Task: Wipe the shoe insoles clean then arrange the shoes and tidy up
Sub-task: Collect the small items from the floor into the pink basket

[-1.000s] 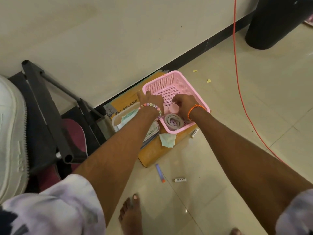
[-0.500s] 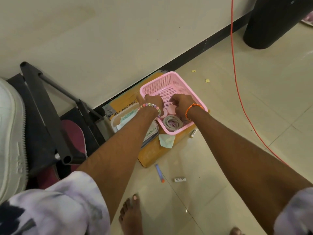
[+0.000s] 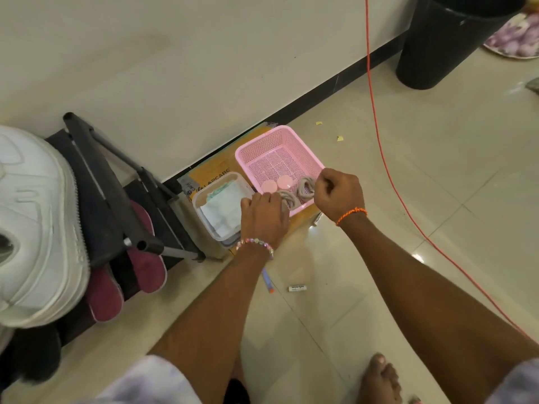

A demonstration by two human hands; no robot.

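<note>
Clearly "LAPCARE" on cardboard box (image 3: pixel 217 173).

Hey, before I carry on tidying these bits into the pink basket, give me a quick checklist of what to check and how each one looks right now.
1. Pink basket sits flat on the cardboard box: ok.
2. Two pink lids and grey coils inside the basket: ok.
3. Left hand free to pick things up: cannot tell, its fingertips are hidden at the basket's near edge.
4. Right hand empty: cannot tell, its fingers are curled.
5. Floor cleared of small items: not ok, a pen and a small white tube lie loose.
6. Wipes put away in the clear tub: ok.
</note>
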